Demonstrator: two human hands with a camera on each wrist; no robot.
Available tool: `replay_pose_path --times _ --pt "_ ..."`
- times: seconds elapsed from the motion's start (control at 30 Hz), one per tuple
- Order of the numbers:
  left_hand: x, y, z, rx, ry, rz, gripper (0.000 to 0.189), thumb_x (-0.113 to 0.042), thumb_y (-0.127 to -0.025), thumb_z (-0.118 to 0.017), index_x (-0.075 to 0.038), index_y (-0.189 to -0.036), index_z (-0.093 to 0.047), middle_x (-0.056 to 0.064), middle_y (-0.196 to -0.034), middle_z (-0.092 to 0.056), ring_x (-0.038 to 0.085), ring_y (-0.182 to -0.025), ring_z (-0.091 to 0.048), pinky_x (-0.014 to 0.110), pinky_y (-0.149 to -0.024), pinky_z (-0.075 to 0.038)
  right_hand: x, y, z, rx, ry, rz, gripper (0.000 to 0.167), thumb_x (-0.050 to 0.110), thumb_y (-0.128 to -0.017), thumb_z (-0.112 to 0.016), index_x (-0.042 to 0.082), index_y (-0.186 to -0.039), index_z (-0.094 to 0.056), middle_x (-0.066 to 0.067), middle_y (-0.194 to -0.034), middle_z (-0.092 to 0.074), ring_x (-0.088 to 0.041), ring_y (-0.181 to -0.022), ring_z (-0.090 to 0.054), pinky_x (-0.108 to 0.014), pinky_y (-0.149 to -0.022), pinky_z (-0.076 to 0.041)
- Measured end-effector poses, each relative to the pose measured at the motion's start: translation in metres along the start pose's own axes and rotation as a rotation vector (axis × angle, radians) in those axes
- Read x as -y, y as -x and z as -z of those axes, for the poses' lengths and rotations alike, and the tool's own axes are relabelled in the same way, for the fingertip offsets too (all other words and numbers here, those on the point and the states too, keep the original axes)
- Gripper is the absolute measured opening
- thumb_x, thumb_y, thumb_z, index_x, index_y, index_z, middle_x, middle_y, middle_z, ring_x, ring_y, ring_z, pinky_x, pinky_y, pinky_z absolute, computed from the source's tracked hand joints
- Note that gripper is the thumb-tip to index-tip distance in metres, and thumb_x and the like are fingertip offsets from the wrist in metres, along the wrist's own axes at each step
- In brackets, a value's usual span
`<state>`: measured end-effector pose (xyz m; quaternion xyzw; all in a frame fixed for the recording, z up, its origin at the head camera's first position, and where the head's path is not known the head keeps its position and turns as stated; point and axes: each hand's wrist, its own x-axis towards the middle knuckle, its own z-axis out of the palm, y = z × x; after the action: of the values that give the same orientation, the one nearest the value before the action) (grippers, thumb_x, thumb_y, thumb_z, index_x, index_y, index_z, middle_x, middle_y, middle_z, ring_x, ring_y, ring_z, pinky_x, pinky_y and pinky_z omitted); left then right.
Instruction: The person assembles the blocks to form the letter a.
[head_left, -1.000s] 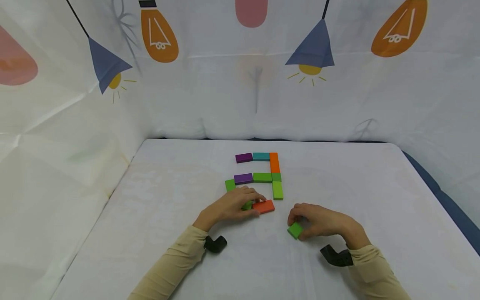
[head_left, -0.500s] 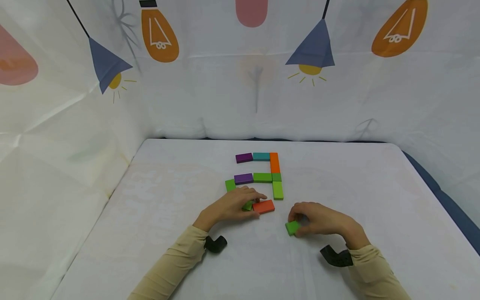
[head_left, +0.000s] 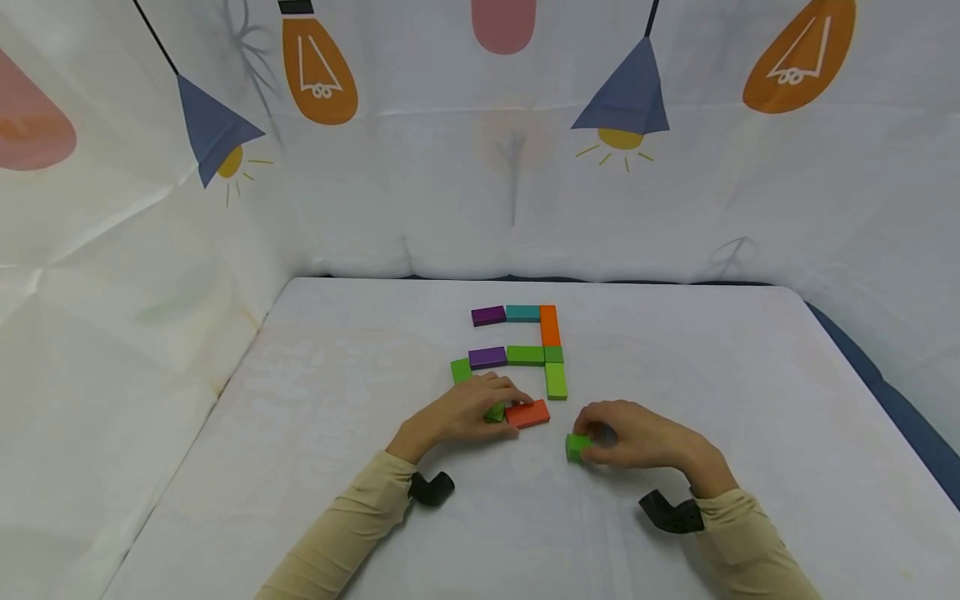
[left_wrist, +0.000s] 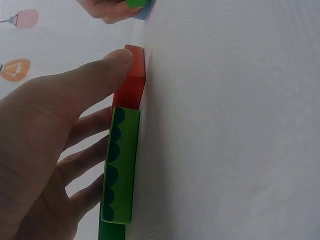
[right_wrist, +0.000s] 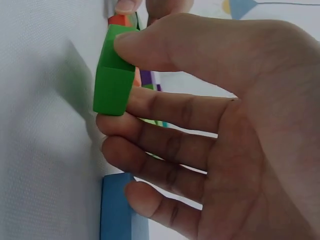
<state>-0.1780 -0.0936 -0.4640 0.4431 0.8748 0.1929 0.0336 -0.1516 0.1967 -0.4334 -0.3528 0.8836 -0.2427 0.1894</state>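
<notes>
My left hand pinches a red-orange block on the white table, thumb on its near side and fingers on its far side. A green block with dark scallops adjoins the red one in the left wrist view; the head view shows only part of it beneath the hand. To the right, my right hand holds a small green block between thumb and fingers. Below its little finger, a blue block shows in the right wrist view; the head view hides it behind the hand.
Beyond my hands lies a pattern of blocks: purple, teal, orange, violet and several green ones, one a long green block. A patterned white curtain hangs behind the table.
My right hand has turned the small green block and shifted it slightly left and away from me. The left hand and the laid blocks have stayed put.
</notes>
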Motion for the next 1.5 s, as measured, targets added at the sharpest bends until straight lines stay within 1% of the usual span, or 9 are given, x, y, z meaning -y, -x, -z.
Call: replay_pose_path --times 0.27,0.4,0.57,0.83,1.1,1.3,1.5 --pt "-0.001 0.0 0.0 0.003 -0.02 -0.012 0.04 -0.039 -0.088 -0.064 -0.022 -0.125 -0.061 -0.008 -0.114 -0.061 0.008 -0.107 -0.052 0.024 -0.095 -0.044 0.001 -0.002 -0.002 -0.055 0.03 0.009 0.021 0.03 -0.085 -0.068 0.019 -0.102 -0.063 0.012 -0.091 -0.061 -0.005 -0.082 -0.053 -0.025 -0.073 -0.049" --pt "-0.001 0.0 0.0 0.007 -0.025 -0.015 0.039 -0.039 -0.089 -0.064 -0.022 -0.124 -0.061 -0.008 -0.114 -0.061 0.009 -0.106 -0.052 0.024 -0.094 -0.044 0.001 -0.004 -0.004 -0.098 0.063 -0.016 0.02 0.03 -0.084 -0.068 0.021 -0.101 -0.063 0.015 -0.089 -0.058 -0.003 -0.08 -0.051 -0.023 -0.072 -0.048" --pt "-0.001 0.001 0.001 0.008 -0.024 -0.014 0.039 -0.038 -0.089 -0.064 -0.023 -0.124 -0.061 -0.008 -0.115 -0.061 0.008 -0.107 -0.052 0.024 -0.095 -0.044 -0.001 -0.007 -0.005 -0.144 0.094 -0.037 0.02 0.029 -0.083 -0.069 0.019 -0.1 -0.064 0.014 -0.088 -0.058 -0.003 -0.08 -0.051 -0.024 -0.072 -0.048" --pt "0.0 0.001 0.0 -0.005 -0.025 -0.023 0.039 -0.037 -0.088 -0.065 -0.022 -0.124 -0.061 -0.007 -0.114 -0.061 0.009 -0.107 -0.052 0.025 -0.095 -0.044 -0.001 -0.008 -0.007 -0.163 0.103 -0.054 0.021 0.029 -0.084 -0.068 0.017 -0.101 -0.064 0.011 -0.089 -0.059 -0.005 -0.082 -0.053 -0.024 -0.073 -0.048" --pt "0.0 0.0 -0.001 0.007 -0.018 -0.012 0.039 -0.038 -0.089 -0.064 -0.023 -0.125 -0.06 -0.008 -0.115 -0.061 0.008 -0.108 -0.052 0.024 -0.096 -0.043 0.001 -0.008 -0.007 -0.171 0.108 -0.057 0.022 0.029 -0.084 -0.069 0.016 -0.102 -0.063 0.009 -0.091 -0.06 -0.005 -0.082 -0.054 -0.025 -0.073 -0.049" --pt "0.0 0.001 -0.001 0.007 -0.017 -0.008 0.039 -0.038 -0.089 -0.064 -0.023 -0.125 -0.06 -0.008 -0.116 -0.061 0.008 -0.109 -0.052 0.024 -0.097 -0.043 0.001 -0.008 -0.009 -0.201 0.116 -0.057 0.022 0.029 -0.084 -0.069 0.017 -0.101 -0.063 0.01 -0.089 -0.059 -0.005 -0.081 -0.054 -0.024 -0.072 -0.049" --pt "-0.001 0.001 -0.001 -0.002 -0.018 -0.018 0.039 -0.037 -0.089 -0.065 -0.022 -0.124 -0.061 -0.007 -0.115 -0.061 0.009 -0.107 -0.053 0.025 -0.095 -0.044 -0.001 -0.01 -0.011 -0.239 0.129 -0.044 0.021 0.03 -0.084 -0.069 0.018 -0.1 -0.063 0.012 -0.088 -0.059 -0.004 -0.08 -0.053 -0.025 -0.072 -0.048"
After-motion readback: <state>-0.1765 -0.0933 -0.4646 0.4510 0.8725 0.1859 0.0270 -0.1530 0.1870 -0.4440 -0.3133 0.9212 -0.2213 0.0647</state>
